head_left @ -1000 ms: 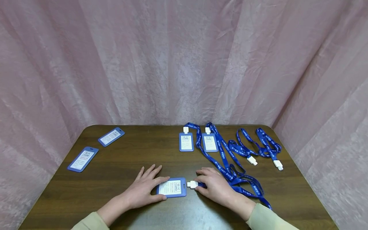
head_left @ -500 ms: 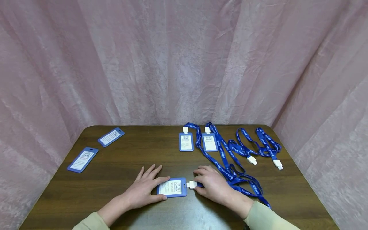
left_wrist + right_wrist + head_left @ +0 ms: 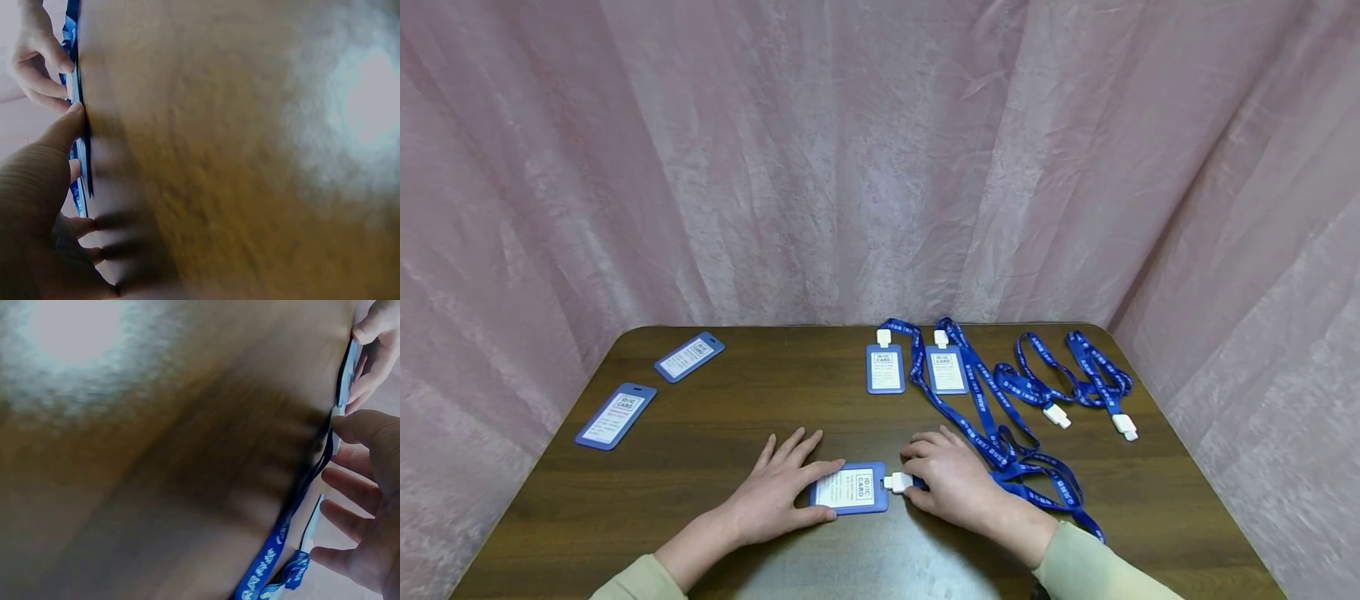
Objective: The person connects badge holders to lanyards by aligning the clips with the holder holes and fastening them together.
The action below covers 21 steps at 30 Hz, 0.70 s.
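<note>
A blue ID card holder (image 3: pixel 850 489) lies flat on the table, its slotted end pointing right. My left hand (image 3: pixel 773 492) holds it by its left part, thumb on the near edge and index finger on the far edge, other fingers spread on the table. My right hand (image 3: pixel 958 477) pinches the white clip (image 3: pixel 898 482) of a blue lanyard (image 3: pixel 256 575) between thumb and index finger. The clip's tip meets the slotted end of the holder; whether it sits in the slot cannot be made out. Part of the lanyard is hidden under my right hand.
Two loose card holders, one nearer (image 3: pixel 616 417) and one farther (image 3: pixel 689 357), lie at the left. At the back, two card holders (image 3: pixel 885 369) are attached to lanyards. Two lanyards with bare white clips (image 3: pixel 1057 416) lie at the right. A pink curtain (image 3: pixel 850 167) stands behind the table.
My right hand has shifted slightly left with the clip, closing the small gap to the card holder's slotted end. The left hand and the holder have hardly moved.
</note>
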Each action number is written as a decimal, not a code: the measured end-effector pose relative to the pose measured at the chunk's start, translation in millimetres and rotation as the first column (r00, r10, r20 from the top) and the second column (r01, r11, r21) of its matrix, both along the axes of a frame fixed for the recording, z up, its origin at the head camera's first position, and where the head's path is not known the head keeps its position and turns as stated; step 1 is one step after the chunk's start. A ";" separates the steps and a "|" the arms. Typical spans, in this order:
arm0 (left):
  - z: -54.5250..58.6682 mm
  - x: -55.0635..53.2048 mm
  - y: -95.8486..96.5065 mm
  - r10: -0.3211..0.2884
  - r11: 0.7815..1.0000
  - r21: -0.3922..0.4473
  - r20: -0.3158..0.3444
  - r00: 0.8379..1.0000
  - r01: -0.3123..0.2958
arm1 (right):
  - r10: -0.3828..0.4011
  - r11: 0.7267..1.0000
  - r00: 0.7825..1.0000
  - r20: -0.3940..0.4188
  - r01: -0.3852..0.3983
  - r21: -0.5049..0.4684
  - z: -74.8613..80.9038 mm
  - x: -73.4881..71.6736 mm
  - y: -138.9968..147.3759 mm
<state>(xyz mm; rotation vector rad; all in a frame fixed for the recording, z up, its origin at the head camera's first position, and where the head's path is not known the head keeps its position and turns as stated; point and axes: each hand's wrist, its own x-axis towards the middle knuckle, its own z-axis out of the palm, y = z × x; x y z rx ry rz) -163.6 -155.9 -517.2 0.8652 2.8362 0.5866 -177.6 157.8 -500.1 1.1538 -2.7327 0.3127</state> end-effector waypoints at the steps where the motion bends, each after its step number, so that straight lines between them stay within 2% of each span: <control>1: -0.1 0.0 0.0 0.001 1.000 -0.002 -0.002 1.000 -0.001 | 0.000 1.000 1.000 0.006 0.000 -0.013 -1.1 0.3 0.8; 9: -1.4 0.2 0.3 0.012 1.000 -0.014 -0.009 1.000 -0.012 | -0.033 0.989 0.990 0.135 0.052 -0.139 -12.3 3.5 9.0; 16: -3.1 0.4 -0.3 0.012 1.000 -0.009 -0.018 1.000 -0.012 | -0.037 0.982 0.977 0.210 0.075 -0.176 -15.3 3.7 13.1; 21: -4.4 -0.3 -0.1 0.012 1.000 0.002 -0.016 1.000 -0.012 | -0.080 0.965 0.961 0.266 0.141 -0.223 -18.9 1.9 13.6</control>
